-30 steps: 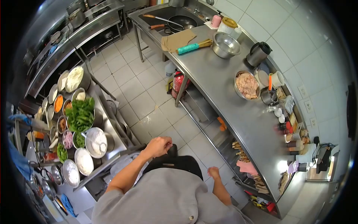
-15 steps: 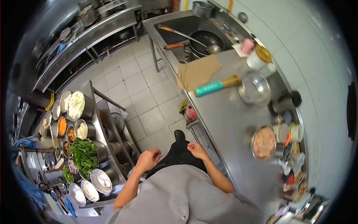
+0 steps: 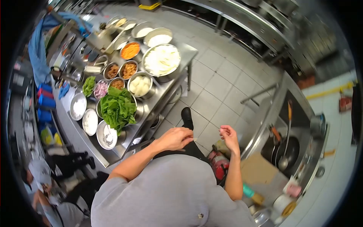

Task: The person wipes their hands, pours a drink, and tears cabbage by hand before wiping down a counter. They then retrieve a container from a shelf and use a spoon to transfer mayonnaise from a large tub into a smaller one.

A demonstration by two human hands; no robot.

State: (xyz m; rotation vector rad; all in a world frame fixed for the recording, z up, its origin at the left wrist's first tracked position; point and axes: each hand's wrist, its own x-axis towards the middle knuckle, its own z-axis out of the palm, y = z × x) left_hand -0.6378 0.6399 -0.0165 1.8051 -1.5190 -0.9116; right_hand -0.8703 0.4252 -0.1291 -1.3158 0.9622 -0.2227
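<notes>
My left hand [image 3: 175, 139] is in front of my body, its fingers curled together; whether something small is between them is too small to tell. Opposite it, my right hand [image 3: 228, 137] is raised with bent fingers pressed near the thumb, and any held item cannot be made out. Neither hand touches the counters. To the left of my left hand are a bowl of leafy greens [image 3: 117, 108], a bowl of white pieces [image 3: 140, 86] and a bowl of white powder [image 3: 107, 135]. A large bowl of pale slices [image 3: 162, 60] stands farther back.
A steel sink counter [image 3: 261, 140] at right holds a wok [image 3: 290, 151], a ladle and brown cardboard [image 3: 259, 169]. A red object [image 3: 219, 164] is low beside my right forearm. Two people [image 3: 39, 172] are at lower left. Steel stoves line the back.
The view has swung left, bringing the bowl table nearer the middle and the sink counter to the lower right. Two people now show at lower left. Both hands remain raised before my body.
</notes>
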